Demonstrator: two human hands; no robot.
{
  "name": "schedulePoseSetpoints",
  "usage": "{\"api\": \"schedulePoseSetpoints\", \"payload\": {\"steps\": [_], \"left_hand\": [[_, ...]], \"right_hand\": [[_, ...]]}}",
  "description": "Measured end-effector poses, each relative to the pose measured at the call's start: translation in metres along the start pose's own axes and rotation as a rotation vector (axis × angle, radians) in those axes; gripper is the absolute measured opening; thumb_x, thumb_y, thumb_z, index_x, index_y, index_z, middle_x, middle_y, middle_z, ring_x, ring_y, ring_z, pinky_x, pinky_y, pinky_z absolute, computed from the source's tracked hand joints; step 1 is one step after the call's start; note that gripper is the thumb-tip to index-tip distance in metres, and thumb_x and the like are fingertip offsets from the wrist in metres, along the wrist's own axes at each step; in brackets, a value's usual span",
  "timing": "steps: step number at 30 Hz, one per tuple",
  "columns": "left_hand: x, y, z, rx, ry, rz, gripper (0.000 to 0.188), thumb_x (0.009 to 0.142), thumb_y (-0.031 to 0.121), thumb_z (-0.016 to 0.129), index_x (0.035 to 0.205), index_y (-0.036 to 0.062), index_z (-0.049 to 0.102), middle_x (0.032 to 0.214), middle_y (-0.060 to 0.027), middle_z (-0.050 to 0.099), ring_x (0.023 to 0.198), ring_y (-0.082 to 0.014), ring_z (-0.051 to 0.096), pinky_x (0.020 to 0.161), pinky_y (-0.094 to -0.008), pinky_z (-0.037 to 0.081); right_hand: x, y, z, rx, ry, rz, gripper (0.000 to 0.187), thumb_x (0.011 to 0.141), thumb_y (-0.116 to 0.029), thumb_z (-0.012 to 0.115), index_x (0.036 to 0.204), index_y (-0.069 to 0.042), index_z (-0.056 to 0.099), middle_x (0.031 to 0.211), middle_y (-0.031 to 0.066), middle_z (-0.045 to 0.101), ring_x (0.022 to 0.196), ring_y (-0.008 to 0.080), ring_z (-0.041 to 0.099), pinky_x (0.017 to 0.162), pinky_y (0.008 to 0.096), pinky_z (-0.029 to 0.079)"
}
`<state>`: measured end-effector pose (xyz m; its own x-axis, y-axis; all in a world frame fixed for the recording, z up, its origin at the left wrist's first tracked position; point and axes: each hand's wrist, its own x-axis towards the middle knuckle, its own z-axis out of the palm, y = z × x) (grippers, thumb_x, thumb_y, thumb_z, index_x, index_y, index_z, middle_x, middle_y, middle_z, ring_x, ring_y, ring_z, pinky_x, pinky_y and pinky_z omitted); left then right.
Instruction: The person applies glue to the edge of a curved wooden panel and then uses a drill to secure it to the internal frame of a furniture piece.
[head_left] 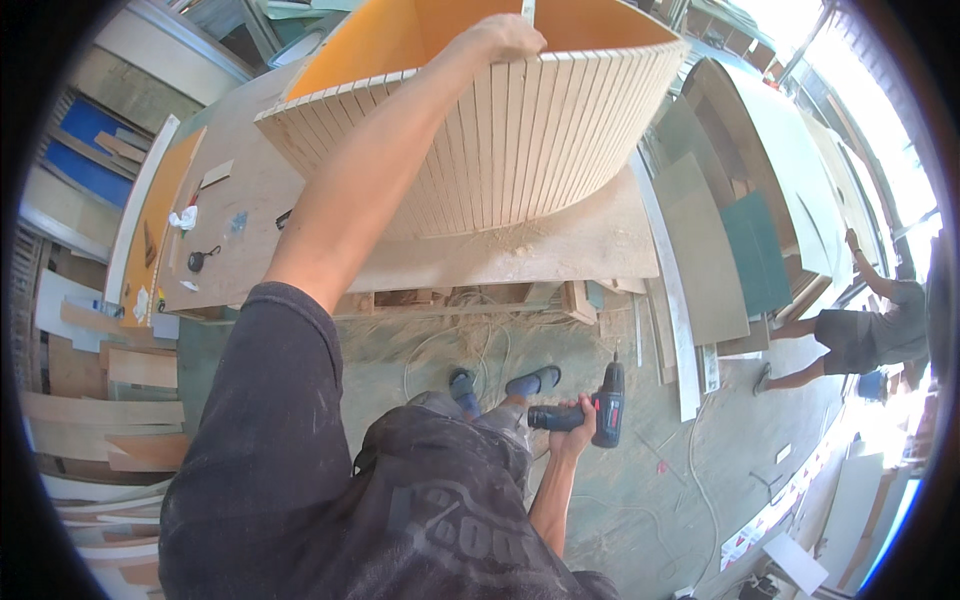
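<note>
My right hand [572,428] is wrapped round the grip of a dark cordless drill [609,405], held low beside my body with its bit pointing away from me. My left arm reaches far forward over the workbench [400,262]. Up there my left hand [503,38] curls over the top rim of a curved wooden box [500,140]; its fingertips are partly hidden. Narrow vertical slats with gaps between them cover the box's outside, and the inside is orange-yellow. A short pale strip [528,10] stands at the rim beside my left hand.
A tape measure [197,260] and a crumpled white scrap [184,218] lie at the bench's left. Sheet boards [700,250] lean at the right, offcuts [140,400] pile up at the left. A cable [700,470] crosses the dusty floor. Another person [870,330] stands far right.
</note>
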<state>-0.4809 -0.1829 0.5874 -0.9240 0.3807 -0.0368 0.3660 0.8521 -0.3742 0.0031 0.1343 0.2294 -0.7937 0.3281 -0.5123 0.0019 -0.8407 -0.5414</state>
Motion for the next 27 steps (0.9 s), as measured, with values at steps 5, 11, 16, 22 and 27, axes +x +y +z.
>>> {"api": "schedulePoseSetpoints", "payload": {"steps": [5,11,16,22,27], "left_hand": [[-0.080,0.051,-0.046,-0.717,0.115,-0.323,0.040,0.085,0.031,0.057,0.094,-0.0040,0.074,0.096,-0.0234,0.073,0.091,-0.0327,0.069,0.086,-0.0419,0.052],[-0.144,0.039,-0.052,-0.762,-0.058,-0.176,0.038,0.083,0.034,0.057,0.093,-0.0008,0.070,0.091,-0.0176,0.070,0.086,-0.0267,0.066,0.080,-0.0397,0.050],[-0.182,0.013,-0.051,-0.856,-0.184,-0.044,0.034,0.085,0.032,0.060,0.095,0.0003,0.065,0.090,-0.0124,0.068,0.083,-0.0224,0.063,0.077,-0.0377,0.049],[-0.212,-0.014,-0.057,-0.692,-0.207,-0.114,0.047,0.087,0.023,0.061,0.128,0.0004,0.061,0.102,-0.0210,0.072,0.096,-0.0324,0.069,0.086,-0.0421,0.052],[-0.169,0.012,-0.047,-0.766,0.075,-0.131,0.049,0.089,0.015,0.058,0.130,-0.0081,0.047,0.100,-0.0271,0.070,0.098,-0.0412,0.070,0.088,-0.0512,0.054]], "right_hand": [[-0.005,-0.038,-0.019,-0.026,0.010,-0.063,0.029,0.091,-0.014,0.068,0.117,-0.006,0.057,0.102,0.0041,0.065,0.082,0.0171,0.062,0.081,0.0370,0.053],[-0.001,-0.065,-0.015,-0.032,0.051,-0.150,0.036,0.092,-0.014,0.068,0.126,-0.010,0.056,0.097,0.0023,0.064,0.080,0.0149,0.061,0.079,0.0356,0.052],[0.002,-0.083,-0.028,0.020,0.084,-0.259,0.028,0.091,-0.015,0.067,0.117,-0.009,0.059,0.094,0.0018,0.063,0.078,0.0158,0.062,0.077,0.0344,0.053],[0.000,-0.089,-0.036,0.029,0.124,-0.335,0.048,0.092,-0.015,0.066,0.137,-0.021,0.054,0.092,-0.0002,0.062,0.076,0.0141,0.061,0.075,0.0329,0.053],[-0.010,-0.080,-0.017,0.034,0.256,-0.307,0.027,0.089,-0.015,0.068,0.115,-0.012,0.061,0.090,0.0008,0.062,0.075,0.0153,0.060,0.073,0.0312,0.053]]}}
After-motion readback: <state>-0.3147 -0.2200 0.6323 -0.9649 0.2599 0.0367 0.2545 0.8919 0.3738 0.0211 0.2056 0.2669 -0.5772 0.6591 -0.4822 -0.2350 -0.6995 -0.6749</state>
